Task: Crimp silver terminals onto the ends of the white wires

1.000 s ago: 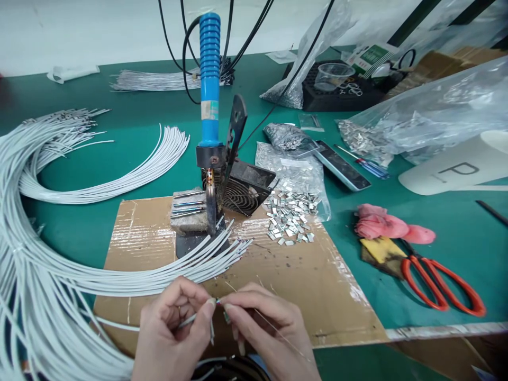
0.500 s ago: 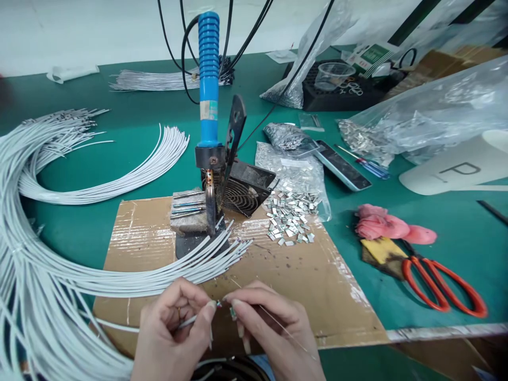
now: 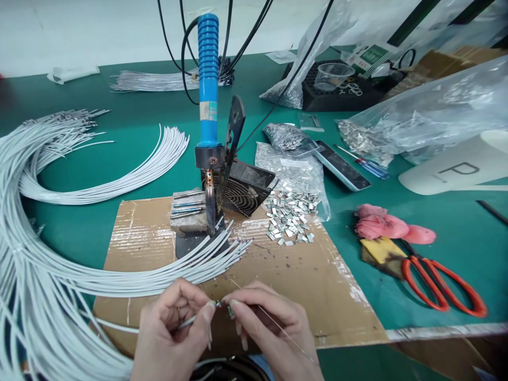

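My left hand (image 3: 170, 333) curls, thumb and forefinger pinching a thin white wire (image 3: 189, 319); my right hand (image 3: 273, 330), knuckles up, pinches a tiny metal piece (image 3: 230, 312).

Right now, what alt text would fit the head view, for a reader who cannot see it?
Two bare hands meet over a cardboard sheet: the left hand pinches one white wire by its end, the right hand pinches a small part beside it. Nearby are a blue soldering iron, loose white wires and red scissors.

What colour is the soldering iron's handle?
The soldering iron handle is bright blue, seen best in the head view.
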A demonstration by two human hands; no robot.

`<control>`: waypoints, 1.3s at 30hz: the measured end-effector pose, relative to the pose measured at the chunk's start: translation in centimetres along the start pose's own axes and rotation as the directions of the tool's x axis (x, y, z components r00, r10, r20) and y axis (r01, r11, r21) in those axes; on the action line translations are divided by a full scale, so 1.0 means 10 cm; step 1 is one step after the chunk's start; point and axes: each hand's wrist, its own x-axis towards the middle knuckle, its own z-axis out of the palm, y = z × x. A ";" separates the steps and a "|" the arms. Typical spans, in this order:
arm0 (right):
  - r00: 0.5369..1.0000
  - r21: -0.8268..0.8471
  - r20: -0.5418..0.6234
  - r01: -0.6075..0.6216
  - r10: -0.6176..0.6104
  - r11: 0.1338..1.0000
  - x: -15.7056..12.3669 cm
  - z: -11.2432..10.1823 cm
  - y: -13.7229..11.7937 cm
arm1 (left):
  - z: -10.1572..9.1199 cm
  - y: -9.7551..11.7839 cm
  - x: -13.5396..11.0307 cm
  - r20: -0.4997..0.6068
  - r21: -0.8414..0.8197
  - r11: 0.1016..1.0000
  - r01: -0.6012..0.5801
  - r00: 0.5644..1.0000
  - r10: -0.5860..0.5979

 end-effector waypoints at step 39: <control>0.995 -0.091 0.040 0.092 -0.089 0.992 0.11 0.01 -0.01 | 0.01 0.01 0.05 0.050 0.121 0.983 -0.136 0.990 0.131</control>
